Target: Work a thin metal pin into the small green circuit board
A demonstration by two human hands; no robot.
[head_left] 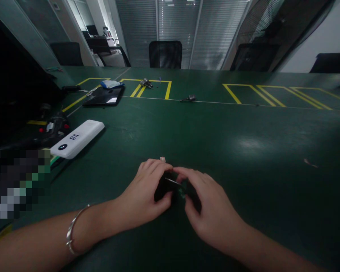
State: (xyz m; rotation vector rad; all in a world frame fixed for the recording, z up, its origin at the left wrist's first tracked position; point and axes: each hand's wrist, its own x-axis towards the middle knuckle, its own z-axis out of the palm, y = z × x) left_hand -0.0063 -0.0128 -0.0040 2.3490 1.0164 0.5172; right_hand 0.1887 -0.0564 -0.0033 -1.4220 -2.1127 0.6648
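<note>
My left hand (149,189) and my right hand (209,204) meet low over the middle of the green table, index fingertips almost touching. Both sets of fingers are curled, thumbs below, round a dark thing (181,192) with faint greenish marks. Across the gap runs a thin silvery strip (173,181); whether it belongs to the dark thing I cannot tell. Beyond my left fingertips shows a small pale pinkish piece (162,159), partly covered. A silver bracelet (70,232) circles my left wrist.
Left of my hands lies a white power bank (78,139) marked 22, beside a black device with red parts (55,126). Farther back are a black tablet-like slab (104,96), a blue-and-white packet (112,84), metal parts (146,83) and a small dark tool (189,98). Chairs (166,54) line the far edge.
</note>
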